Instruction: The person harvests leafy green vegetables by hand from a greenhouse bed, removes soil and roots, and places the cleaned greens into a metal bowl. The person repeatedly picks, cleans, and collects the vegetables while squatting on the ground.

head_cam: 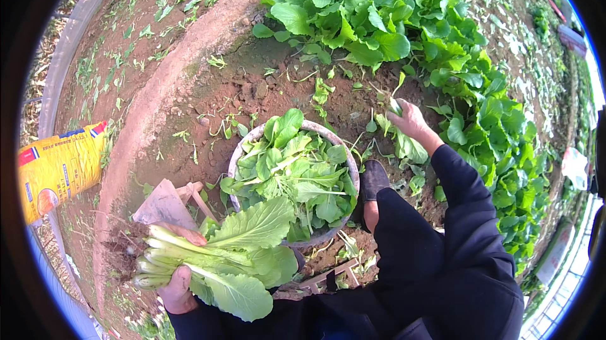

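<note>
My left hand [179, 291] grips a thick bunch of leafy greens [241, 264]. The pale stems lie side by side, with soil-covered roots [124, 245] pointing left and broad leaves spreading right. Out to the right, my right hand [413, 124] is closed around the stem base of a single leafy plant [411, 148]. Its thin root sticks out to the upper left, and its leaves hang below the hand. Between the hands stands a round tub [354, 169], heaped with loose green leaves [284, 169]. The bunch overlaps the tub's near left side.
Growing greens [341, 13] curve from the top down the right side. My shoe [376, 179] is beside the tub. A wooden board [165, 203] and wooden frame [334, 274] lie close by. A yellow printed sack [61, 172] stands at the left, past a bare soil ridge [142, 113].
</note>
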{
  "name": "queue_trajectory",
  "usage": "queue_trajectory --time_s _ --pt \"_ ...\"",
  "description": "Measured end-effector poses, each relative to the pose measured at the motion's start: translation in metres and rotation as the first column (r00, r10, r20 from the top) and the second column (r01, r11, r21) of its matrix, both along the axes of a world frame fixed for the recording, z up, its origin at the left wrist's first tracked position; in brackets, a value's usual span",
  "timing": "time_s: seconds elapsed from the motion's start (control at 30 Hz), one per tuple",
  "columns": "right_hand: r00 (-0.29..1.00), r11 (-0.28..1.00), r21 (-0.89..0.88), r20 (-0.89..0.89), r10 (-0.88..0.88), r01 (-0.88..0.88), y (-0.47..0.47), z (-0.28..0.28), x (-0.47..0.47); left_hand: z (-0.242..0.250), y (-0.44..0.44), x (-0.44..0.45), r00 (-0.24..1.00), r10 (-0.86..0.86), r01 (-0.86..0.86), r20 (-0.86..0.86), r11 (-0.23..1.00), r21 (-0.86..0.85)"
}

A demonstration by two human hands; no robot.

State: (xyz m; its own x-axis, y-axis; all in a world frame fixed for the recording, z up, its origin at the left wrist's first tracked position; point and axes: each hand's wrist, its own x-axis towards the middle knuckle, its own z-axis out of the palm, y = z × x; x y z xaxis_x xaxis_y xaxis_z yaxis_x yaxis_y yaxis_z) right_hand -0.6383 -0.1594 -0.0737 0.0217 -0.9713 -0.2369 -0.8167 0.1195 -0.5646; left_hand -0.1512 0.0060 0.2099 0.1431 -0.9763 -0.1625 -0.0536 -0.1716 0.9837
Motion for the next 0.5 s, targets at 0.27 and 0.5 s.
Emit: queue_trajectory --time_s 0.27,0.5 --pt "0.369 0.932 0.27 0.914 -0.169 -0.242 0.007 0.115 0.088 -0.007 0.013 0.01 0.998 -0.029 0.028 -0.058 0.999 -0.017" --pt "0.898 0.903 0.115 0.211 0.385 -0.414 0.014 0.136 0.162 -0.007 0.019 0.024 0.994 0.113 -0.113 -0.005 0.982 -0.153"
